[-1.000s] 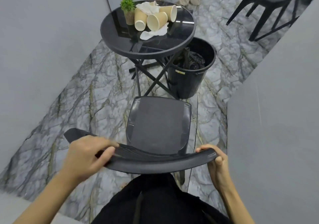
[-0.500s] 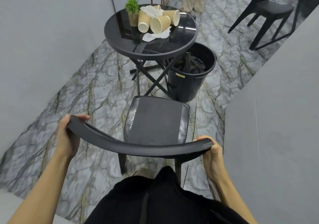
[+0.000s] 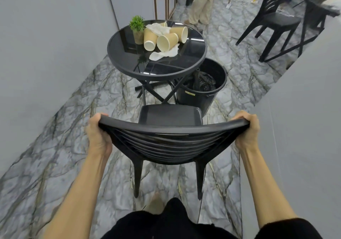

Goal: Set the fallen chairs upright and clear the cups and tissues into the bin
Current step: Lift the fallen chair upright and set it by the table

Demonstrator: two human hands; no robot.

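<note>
Two bare hands clamp the curved top rail of a black slatted chair, the left hand at one end and the right hand at the other, fingers curled over the rail. Its front legs are hidden beneath the seat; only two rear legs show, planted on the marble floor. Half a second ago the backrest appeared only as a thin band from above; now its slats face the camera and the chair sits farther from the wearer. Ahead, tipped paper cups and crumpled tissues lie heaped on the round glass counter beside a small potted plant. A black bin stands partly tucked under the counter's right edge, its liner bunched inside. Grey walls press close on both sides, leaving a narrow aisle. Another chair stands upright far right; a bystander's legs are cut off at the top.
</note>
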